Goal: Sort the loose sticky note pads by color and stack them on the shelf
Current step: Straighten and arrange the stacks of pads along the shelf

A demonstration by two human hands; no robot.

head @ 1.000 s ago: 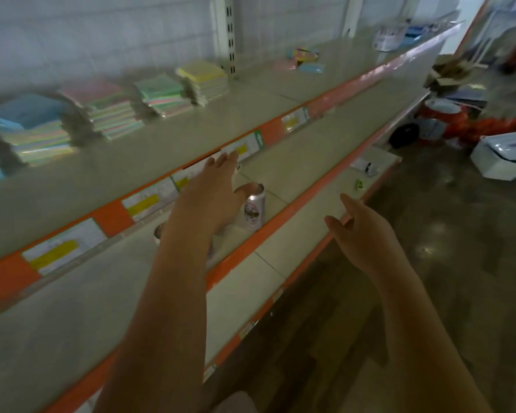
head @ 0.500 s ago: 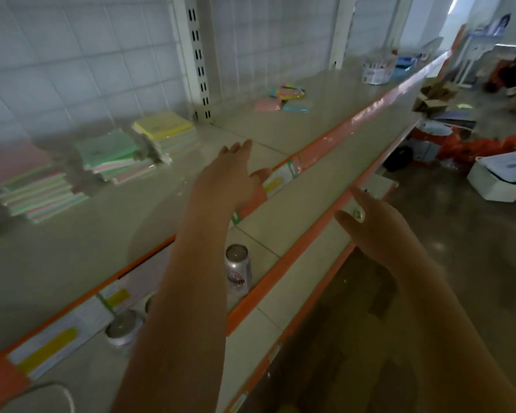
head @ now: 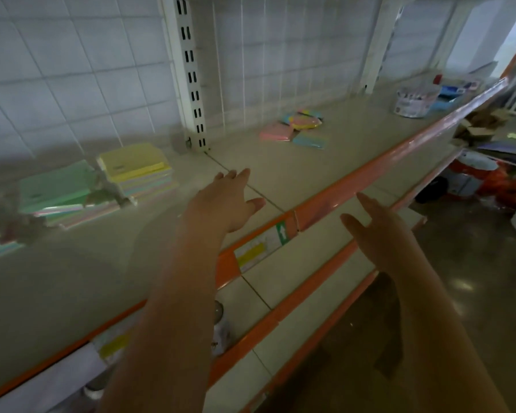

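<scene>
Left hand (head: 221, 204) reaches over the top shelf (head: 280, 171), fingers straight and spread, holding nothing. Right hand (head: 379, 231) likewise spread and bare, in front of the orange shelf edge (head: 370, 177). Loose sticky note pads (head: 298, 129), pink, blue and yellow, lie further along the shelf, well apart from both hands. Yellow-topped stack (head: 134, 171) and green-topped stack (head: 57, 192) sit at left against the wall.

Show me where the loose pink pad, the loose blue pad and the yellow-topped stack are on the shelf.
loose pink pad (head: 276, 134), head view, middle of its top face.
loose blue pad (head: 309, 141), head view, middle of its top face.
yellow-topped stack (head: 131, 162), head view, centre of the top yellow sheet.
</scene>
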